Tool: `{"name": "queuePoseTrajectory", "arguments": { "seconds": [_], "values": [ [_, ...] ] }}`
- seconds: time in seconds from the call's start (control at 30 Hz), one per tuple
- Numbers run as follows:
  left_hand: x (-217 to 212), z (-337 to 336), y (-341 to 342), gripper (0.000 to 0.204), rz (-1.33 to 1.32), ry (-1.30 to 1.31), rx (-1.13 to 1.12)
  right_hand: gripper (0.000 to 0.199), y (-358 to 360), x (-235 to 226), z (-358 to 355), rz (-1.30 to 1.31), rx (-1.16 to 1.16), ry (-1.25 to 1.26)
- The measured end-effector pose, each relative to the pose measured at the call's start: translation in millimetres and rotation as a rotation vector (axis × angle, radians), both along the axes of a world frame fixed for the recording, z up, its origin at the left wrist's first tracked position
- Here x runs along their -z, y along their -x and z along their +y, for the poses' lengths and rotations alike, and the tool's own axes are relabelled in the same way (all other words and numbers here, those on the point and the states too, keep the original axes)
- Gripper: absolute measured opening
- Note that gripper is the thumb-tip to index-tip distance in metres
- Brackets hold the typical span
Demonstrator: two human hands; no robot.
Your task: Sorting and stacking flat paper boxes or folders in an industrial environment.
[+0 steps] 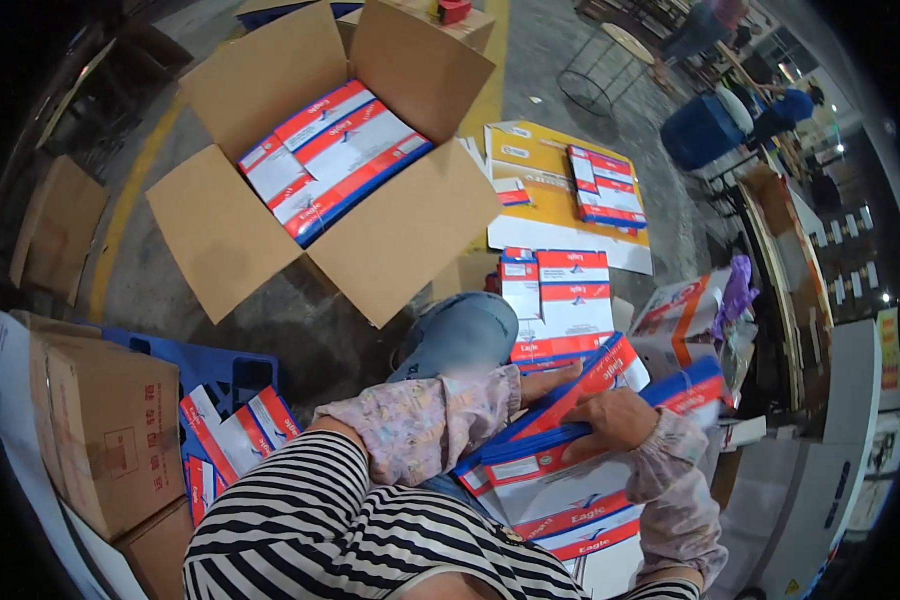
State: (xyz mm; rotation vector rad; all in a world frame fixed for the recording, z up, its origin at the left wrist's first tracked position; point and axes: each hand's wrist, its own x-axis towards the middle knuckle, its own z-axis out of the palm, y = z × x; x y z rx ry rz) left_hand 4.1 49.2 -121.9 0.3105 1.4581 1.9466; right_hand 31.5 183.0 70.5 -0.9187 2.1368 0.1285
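Flat printed cartons in red, white and blue, stacked in a bundle, lie tilted across my lap. My right hand is closed on the upper edge of this bundle, its fingers curled over the blue edge. Behind it leans another carton bundle with a thin string across it. My left hand reaches to the far side of that leaning bundle; its fingers are mostly hidden. Just beyond my left hand stands a further stack of the same flat cartons.
An open brown box with carton bundles inside stands ahead on the left. A yellow cardboard sheet bears another bundle. Brown boxes and a blue pallet are at left; a blue barrel stands far right.
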Motion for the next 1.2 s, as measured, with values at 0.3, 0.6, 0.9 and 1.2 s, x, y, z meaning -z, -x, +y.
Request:
{"name": "queuePoseTrajectory", "arguments": {
  "seconds": [0.3,0.6,0.9,1.2],
  "values": [
    [-10,21,-1,0.084,-0.052,-0.047,0.238,0.05,-44,31,36,0.811,0.649,0.595],
    [-16,25,-15,0.085,-0.08,-0.124,0.234,0.058,-209,141,164,0.885,1.8,0.563],
    [-176,-13,-44,0.102,0.625,-0.297,0.008,0.04,-200,17,146,0.93,1.675,1.738],
    [-200,-32,-82,0.098,1.117,-0.284,-0.124,0.049,-215,38,159,0.886,1.562,1.812]
  ]
}}
